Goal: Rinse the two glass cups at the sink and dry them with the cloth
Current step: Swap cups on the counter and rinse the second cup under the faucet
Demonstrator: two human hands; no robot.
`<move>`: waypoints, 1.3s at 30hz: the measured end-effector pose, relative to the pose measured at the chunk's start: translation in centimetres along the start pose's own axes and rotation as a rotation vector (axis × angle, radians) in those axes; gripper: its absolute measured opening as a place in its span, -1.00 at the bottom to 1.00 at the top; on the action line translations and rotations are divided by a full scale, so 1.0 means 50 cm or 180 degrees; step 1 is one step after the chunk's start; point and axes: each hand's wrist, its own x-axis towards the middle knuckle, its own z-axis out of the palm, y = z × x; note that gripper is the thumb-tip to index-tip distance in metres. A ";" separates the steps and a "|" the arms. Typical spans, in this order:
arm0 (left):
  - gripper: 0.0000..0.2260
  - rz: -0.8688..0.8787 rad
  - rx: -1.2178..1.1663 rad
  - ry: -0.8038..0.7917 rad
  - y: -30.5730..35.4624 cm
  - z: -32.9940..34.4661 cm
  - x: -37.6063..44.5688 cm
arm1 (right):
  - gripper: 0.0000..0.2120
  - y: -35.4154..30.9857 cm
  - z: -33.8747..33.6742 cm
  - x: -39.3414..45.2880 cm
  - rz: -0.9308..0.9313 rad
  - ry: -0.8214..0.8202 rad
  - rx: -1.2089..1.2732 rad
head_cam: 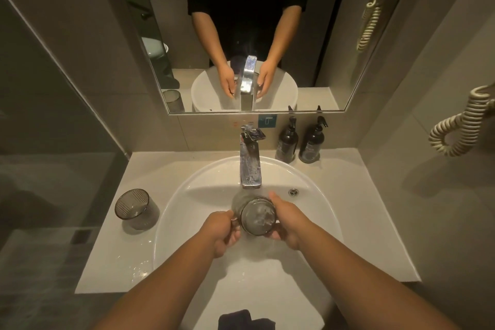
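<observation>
Cup (257, 216) held over the sink (187, 211), just in front of the tap (250, 166) spout: smoky grey glass, see-through, round mouth tipped toward the camera, a small handle on its left side, inside wall wet and streaked. Whether water is running from the spout, cannot tell. Left hand (223, 233) sits left of the cup, fingers curled tight round the handle, thumb on top. Right hand (288, 220) wraps the cup's right side, thumb stretched along the rim toward the tap, other fingers curled under the base; grip narrow, closed on the glass. Second cup (135, 207) stands on the counter (375, 222) well left of the tap, outside the sink rim: same grey glass, ribbed wall, upright. Sink is a white glazed oval bowl, smooth and glossy, with a chrome overflow ring (293, 192) just right of the spout. Tap is a squared chrome column, lever on top, surface spotted. Counter pale and matte, with water drops (140, 268) scattered left of the sink's front. Dark cloth (241, 320) lies at the sink's near edge, far in front of the tap, folded, soft-looking. Two dark pump bottles (300, 142) stand right of the tap against the wall. Mirror (107, 35) above the tap reflects both hands. Coiled cream cord (455, 128) hangs far right.
</observation>
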 end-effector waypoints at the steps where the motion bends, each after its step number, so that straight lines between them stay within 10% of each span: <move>1: -0.66 -0.0023 0.0014 -0.0008 0.001 -0.001 0.001 | -0.57 -0.005 -0.002 0.001 0.0070 0.0016 0.0017; 14: -0.71 -0.0091 -0.0668 0.0118 -0.002 -0.022 -0.012 | -0.65 -0.055 0.026 0.028 -0.0111 -0.0296 0.0169; 30: -0.89 0.1364 0.0935 -0.0933 -0.047 0.003 -0.047 | -0.59 0.017 -0.064 0.026 0.0013 -0.0167 0.0037; 39: -0.79 0.2136 0.2113 -0.0280 -0.054 -0.002 -0.040 | -0.71 -0.091 -0.080 0.009 -0.1132 0.0405 -0.0692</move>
